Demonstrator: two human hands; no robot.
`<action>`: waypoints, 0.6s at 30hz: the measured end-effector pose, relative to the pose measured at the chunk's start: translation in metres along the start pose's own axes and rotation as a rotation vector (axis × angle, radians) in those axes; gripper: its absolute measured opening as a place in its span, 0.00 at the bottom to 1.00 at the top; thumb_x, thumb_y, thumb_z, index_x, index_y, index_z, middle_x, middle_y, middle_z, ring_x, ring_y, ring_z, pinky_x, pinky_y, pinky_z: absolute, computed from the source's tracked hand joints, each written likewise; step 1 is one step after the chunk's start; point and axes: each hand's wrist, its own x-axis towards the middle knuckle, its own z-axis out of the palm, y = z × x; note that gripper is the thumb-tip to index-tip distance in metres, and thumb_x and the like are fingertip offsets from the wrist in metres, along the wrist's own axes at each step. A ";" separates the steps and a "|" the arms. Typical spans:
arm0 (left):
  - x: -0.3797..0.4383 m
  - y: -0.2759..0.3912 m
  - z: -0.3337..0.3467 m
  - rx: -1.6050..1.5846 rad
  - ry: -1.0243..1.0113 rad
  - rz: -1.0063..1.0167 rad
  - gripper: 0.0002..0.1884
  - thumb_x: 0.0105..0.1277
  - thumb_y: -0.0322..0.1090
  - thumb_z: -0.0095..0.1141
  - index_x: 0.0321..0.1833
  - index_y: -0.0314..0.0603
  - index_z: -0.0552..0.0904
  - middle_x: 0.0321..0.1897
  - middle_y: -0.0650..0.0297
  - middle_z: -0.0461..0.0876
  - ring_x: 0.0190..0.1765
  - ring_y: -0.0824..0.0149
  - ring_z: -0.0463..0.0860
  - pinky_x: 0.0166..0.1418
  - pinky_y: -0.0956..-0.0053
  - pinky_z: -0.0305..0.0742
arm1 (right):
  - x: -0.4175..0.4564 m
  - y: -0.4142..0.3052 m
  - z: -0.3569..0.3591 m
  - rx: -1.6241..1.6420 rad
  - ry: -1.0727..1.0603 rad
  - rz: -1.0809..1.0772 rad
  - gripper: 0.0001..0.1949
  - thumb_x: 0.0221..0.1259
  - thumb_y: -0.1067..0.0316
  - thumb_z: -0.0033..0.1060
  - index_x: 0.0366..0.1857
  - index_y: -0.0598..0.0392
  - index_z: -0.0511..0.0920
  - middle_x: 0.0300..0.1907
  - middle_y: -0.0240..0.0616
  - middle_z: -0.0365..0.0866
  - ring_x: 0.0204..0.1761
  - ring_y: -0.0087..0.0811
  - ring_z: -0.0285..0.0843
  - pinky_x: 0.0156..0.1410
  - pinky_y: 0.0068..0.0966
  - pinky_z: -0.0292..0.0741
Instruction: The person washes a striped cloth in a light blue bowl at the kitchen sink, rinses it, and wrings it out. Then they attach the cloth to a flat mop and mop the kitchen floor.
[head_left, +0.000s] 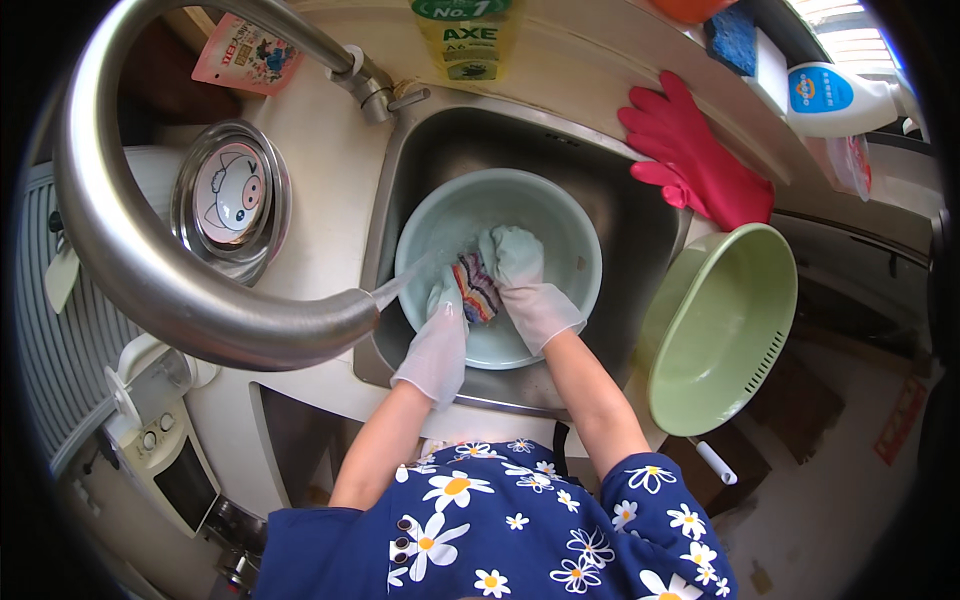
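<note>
A pale blue-green plastic basin (498, 180) stands in a stainless steel sink (630, 240). Both my hands are inside it, in translucent whitish gloves. A multicoloured striped cloth (475, 289) lies bunched between them. My left hand (444, 319) grips its left edge, with the fingers mostly hidden by the glove and cloth. Curled at the cloth's upper right, my right hand (517, 259) holds that side. From the curved metal faucet (300, 330), a stream of water (405, 285) runs into the basin beside my left hand.
Right of the sink are a light green oval basin (720, 337) and a pink rubber glove (697, 157). Behind stand a yellow AXE bottle (466, 45), a blue sponge (731, 41) and a white bottle (840, 101). Metal bowls (281, 187) with a pig-face dish (231, 193) sit left.
</note>
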 end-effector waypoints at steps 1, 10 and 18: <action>-0.002 0.001 0.003 0.068 0.060 0.044 0.19 0.79 0.50 0.49 0.60 0.45 0.75 0.55 0.62 0.79 0.58 0.65 0.77 0.62 0.68 0.73 | 0.004 0.007 0.000 -0.120 0.065 -0.047 0.12 0.64 0.56 0.64 0.31 0.54 0.83 0.33 0.46 0.85 0.35 0.49 0.82 0.43 0.44 0.78; 0.009 0.025 0.015 0.283 0.172 0.058 0.28 0.80 0.47 0.50 0.73 0.35 0.69 0.62 0.57 0.80 0.61 0.60 0.80 0.67 0.73 0.72 | -0.077 -0.075 0.055 0.968 -0.006 0.520 0.17 0.72 0.54 0.58 0.53 0.56 0.82 0.51 0.51 0.84 0.58 0.52 0.78 0.65 0.38 0.73; 0.006 0.006 -0.007 0.054 -0.138 0.040 0.28 0.81 0.47 0.48 0.75 0.36 0.67 0.68 0.56 0.75 0.67 0.61 0.74 0.70 0.71 0.69 | -0.019 -0.021 -0.018 0.212 -0.017 0.064 0.15 0.71 0.55 0.57 0.34 0.57 0.84 0.33 0.52 0.83 0.40 0.54 0.83 0.44 0.44 0.77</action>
